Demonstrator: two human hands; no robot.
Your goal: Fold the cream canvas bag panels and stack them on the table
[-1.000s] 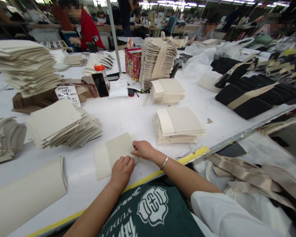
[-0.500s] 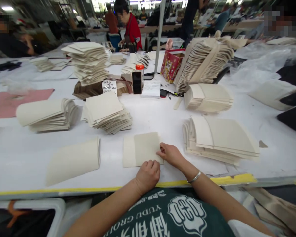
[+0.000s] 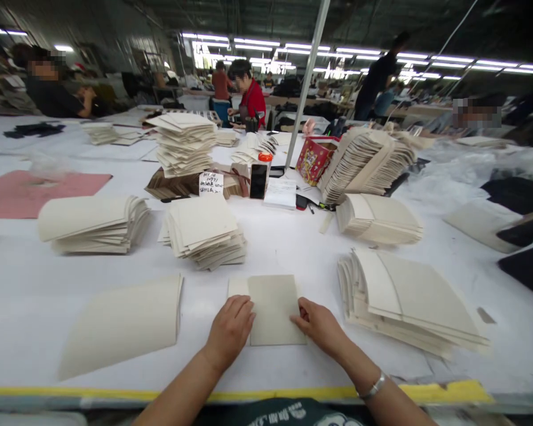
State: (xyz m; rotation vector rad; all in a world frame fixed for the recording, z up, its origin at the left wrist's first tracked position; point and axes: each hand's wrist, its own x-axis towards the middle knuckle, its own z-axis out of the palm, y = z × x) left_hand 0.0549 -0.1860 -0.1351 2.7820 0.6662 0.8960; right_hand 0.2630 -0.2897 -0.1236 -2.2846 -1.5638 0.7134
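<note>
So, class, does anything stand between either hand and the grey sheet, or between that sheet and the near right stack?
Nothing visible separates either hand from the sheet: the left hand lies over its left edge, the right hand is at its right edge. That hand partly blocks the way to the near stack.

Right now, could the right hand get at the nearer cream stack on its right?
Probably yes: the right hand is at the right edge of the panel, with only bare white tabletop showing between it and the nearer cream stack. It would likely need to leave the panel first.
</note>
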